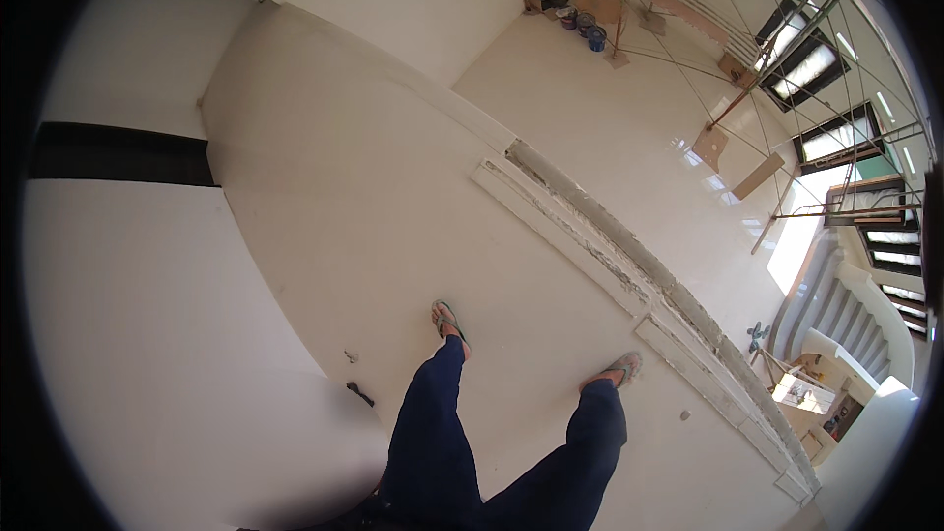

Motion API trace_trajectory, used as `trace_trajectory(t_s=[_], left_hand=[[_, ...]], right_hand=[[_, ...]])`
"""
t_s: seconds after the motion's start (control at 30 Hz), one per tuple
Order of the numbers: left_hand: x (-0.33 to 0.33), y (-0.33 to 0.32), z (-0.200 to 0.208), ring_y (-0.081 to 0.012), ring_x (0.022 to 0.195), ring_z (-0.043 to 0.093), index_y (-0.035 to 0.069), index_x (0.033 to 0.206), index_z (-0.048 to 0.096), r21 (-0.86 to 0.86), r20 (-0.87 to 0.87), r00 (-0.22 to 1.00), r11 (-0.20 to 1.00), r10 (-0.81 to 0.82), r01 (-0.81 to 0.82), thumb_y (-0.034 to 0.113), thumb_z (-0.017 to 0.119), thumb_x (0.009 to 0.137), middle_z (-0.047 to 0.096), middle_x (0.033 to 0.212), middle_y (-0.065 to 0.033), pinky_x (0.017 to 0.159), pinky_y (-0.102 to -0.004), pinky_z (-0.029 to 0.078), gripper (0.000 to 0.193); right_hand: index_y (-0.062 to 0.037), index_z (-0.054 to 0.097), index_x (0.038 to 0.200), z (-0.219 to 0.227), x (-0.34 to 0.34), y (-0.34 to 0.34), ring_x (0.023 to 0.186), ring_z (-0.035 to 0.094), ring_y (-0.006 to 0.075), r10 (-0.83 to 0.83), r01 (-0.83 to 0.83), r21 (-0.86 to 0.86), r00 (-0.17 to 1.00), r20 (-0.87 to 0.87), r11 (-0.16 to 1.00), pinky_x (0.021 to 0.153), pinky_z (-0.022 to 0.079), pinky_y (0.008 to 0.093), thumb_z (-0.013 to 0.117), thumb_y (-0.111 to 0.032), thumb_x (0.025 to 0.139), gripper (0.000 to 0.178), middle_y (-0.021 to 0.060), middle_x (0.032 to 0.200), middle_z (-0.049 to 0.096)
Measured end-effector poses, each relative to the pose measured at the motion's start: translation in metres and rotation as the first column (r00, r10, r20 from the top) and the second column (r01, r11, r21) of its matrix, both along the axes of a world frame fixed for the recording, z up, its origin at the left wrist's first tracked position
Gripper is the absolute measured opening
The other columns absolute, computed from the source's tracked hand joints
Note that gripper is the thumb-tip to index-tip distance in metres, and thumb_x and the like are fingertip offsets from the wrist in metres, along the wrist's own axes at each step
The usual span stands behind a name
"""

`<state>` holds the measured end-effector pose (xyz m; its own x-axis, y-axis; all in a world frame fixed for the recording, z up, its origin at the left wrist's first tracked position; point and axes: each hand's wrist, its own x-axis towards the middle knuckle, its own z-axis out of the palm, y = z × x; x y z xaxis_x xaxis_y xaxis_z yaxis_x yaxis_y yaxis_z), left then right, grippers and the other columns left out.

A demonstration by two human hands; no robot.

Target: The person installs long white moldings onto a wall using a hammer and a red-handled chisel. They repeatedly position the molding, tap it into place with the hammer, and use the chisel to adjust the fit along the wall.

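Neither my left hand nor my right hand is in the picture, so what they hold or touch does not show. My legs in dark blue trousers (433, 413) come in from the lower edge, set apart. Both feet wear flip-flops (449, 320) on a pale, smooth floor (393, 206). Close to my left leg, a small dark object (361, 393) lies by the foot of the white wall (167, 315); its kind is too small to tell.
An unfinished floor edge (629, 236) with rough strips runs diagonally on my right, dropping to a lower floor (610, 128). Metal scaffolding (710, 126) stands down there, with several buckets (596, 37) and dark-framed windows (806, 69). A curved staircase (851, 324) is at far right.
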<state>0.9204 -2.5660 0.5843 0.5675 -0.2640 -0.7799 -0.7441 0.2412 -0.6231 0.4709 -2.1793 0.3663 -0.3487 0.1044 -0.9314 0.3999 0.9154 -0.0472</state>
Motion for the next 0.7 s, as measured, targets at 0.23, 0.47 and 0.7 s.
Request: trace_trajectory(t_s=[0.23, 0.47, 0.7], left_hand=[[0.024, -0.048, -0.064, -0.0323, 0.102, 0.078, 0.002, 0.102, 0.079, -0.179, -0.323, 0.914, 0.932, 0.246, -0.314, 0.074, 0.078, 0.075, 0.08, 0.103, -0.0193, 0.085, -0.0438, 0.06, 0.077], [0.054, -0.143, -0.049, -0.0326, 0.097, 0.079, 0.004, 0.097, 0.079, -0.187, -0.441, 0.844, 0.888, 0.306, -0.419, 0.078, 0.076, 0.076, 0.08, 0.097, -0.0183, 0.081, -0.0454, 0.06, 0.077], [0.045, -0.262, -0.033, -0.0329, 0.093, 0.079, 0.005, 0.092, 0.08, -0.214, -0.532, 0.833, 0.929, 0.149, -0.303, 0.081, 0.073, 0.077, 0.08, 0.092, -0.0173, 0.077, -0.047, 0.059, 0.078]], right_hand=[[-0.0006, 0.051, 0.108, 0.018, -0.017, -0.197, 0.092, 0.07, 0.0541, 0.099, -0.105, -0.027, 0.983, -0.155, 0.994, 0.082, 0.056, 0.0587, 0.075, -0.025, 0.096, 0.036, 0.0305, 0.097, 0.071], [-0.0007, 0.052, 0.108, 0.073, -0.003, -0.367, 0.093, 0.07, 0.0541, 0.166, -0.189, -0.096, 0.964, -0.206, 0.977, 0.082, 0.056, 0.0587, 0.075, -0.025, 0.096, 0.036, 0.0307, 0.097, 0.071], [-0.0007, 0.052, 0.108, 0.095, -0.005, -0.448, 0.093, 0.07, 0.054, 0.147, -0.176, -0.128, 0.967, -0.208, 0.976, 0.082, 0.056, 0.0587, 0.076, -0.025, 0.095, 0.037, 0.0309, 0.097, 0.071]])
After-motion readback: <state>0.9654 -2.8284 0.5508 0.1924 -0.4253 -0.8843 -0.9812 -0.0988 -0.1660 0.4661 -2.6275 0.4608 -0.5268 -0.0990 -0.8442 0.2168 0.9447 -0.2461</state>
